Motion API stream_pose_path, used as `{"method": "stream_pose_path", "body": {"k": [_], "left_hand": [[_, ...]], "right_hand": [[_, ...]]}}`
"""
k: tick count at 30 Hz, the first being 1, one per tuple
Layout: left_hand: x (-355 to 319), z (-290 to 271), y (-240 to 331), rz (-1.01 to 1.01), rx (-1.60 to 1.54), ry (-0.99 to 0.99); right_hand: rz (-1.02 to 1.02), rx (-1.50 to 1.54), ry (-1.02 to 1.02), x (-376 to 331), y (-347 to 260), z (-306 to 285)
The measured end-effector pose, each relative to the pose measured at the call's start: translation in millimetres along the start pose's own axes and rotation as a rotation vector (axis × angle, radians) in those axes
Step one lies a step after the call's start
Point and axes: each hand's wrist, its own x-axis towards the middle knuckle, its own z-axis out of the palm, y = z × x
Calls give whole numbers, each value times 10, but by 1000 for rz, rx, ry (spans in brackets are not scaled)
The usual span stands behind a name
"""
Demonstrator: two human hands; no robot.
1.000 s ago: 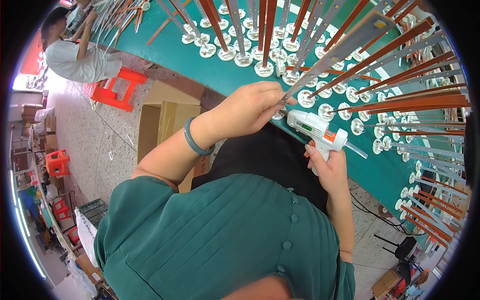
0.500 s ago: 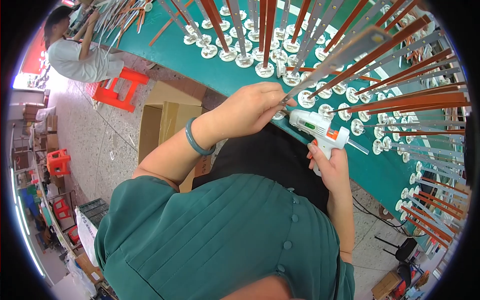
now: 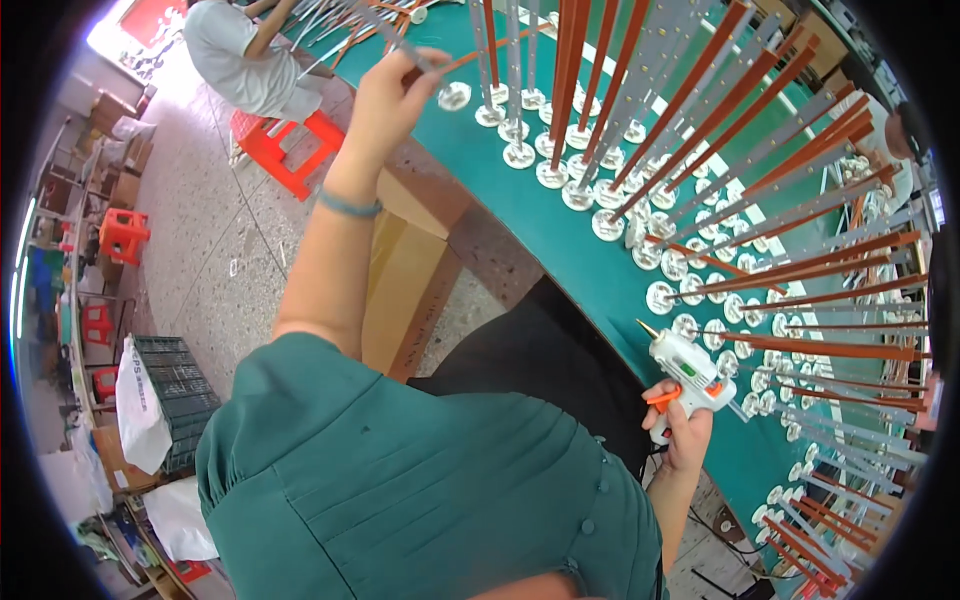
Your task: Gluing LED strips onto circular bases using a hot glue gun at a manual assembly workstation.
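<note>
My left hand point(image 3: 388, 105) is raised at the far left edge of the green table. Its fingers are closed on a grey LED strip point(image 3: 382, 28), which leans up and to the left. At the strip's lower end is a round white base point(image 3: 454, 96), close to the tabletop; whether it touches is unclear. My right hand point(image 3: 684, 436) grips a white hot glue gun point(image 3: 682, 362) with an orange trigger near the table's front edge. The gun's metal nozzle points up and left, and a clear glue stick protrudes from its back.
Several upright grey and brown strips point(image 3: 716, 165) on round white bases crowd the green table point(image 3: 490, 185). Loose strips lie at its far left end. A cardboard box point(image 3: 408, 285) stands below the edge. Another person point(image 3: 240, 50) sits beyond a red stool point(image 3: 290, 150).
My left hand has moved from the glue gun's tip to the far left, taking the strip and its base along. The glue gun has shifted slightly down and right in view.
</note>
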Motion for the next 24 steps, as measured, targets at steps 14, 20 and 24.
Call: {"method": "stream_pose_path", "body": {"k": [14, 20, 24], "left_hand": [[1115, 850, -643, 67, 0, -441], [1145, 888, -781, 15, -42, -425], [1072, 791, -656, 24, 60, -395]], "right_hand": [[-18, -25, 102, -39, 26, -15], [-40, 23, 109, -20, 40, -36], [-30, 13, 97, -17, 47, -39]]}}
